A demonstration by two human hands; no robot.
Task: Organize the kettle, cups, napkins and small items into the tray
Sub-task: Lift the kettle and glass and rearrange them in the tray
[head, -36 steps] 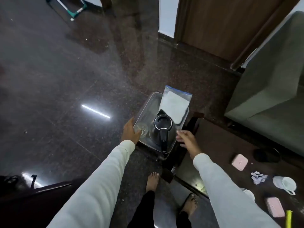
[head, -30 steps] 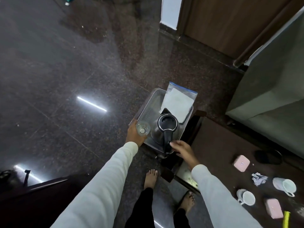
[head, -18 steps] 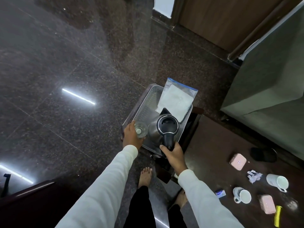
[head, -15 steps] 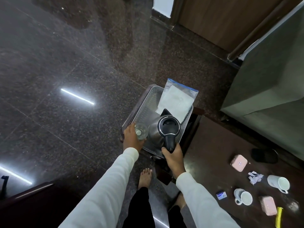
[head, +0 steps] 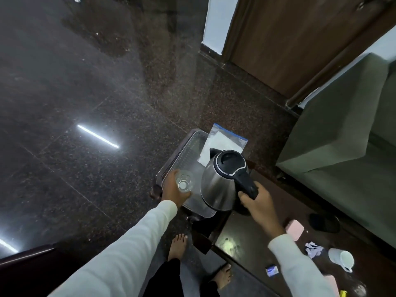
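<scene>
A steel kettle (head: 216,185) with a black lid and handle hangs above the near right part of the clear tray (head: 186,151); my right hand (head: 257,202) grips its handle. My left hand (head: 173,189) holds a clear glass (head: 184,181) at the tray's near left corner. A zip bag of white napkins (head: 222,140) leans at the tray's far end. On the dark table to the right lie a white cup (head: 341,259), a pink box (head: 295,230), crumpled paper (head: 313,249) and a small blue packet (head: 271,270).
The tray sits on a small dark stand (head: 156,190) beside the low table (head: 246,236). A grey-green sofa (head: 342,151) stands at the right, a wooden door (head: 295,37) behind. A black round object (head: 323,222) lies on the table. My bare feet (head: 177,245) stand below.
My right hand moved from the tray's edge to the kettle's handle, gripped it, and the kettle has risen and shifted right. My left hand took hold of the glass and keeps it.
</scene>
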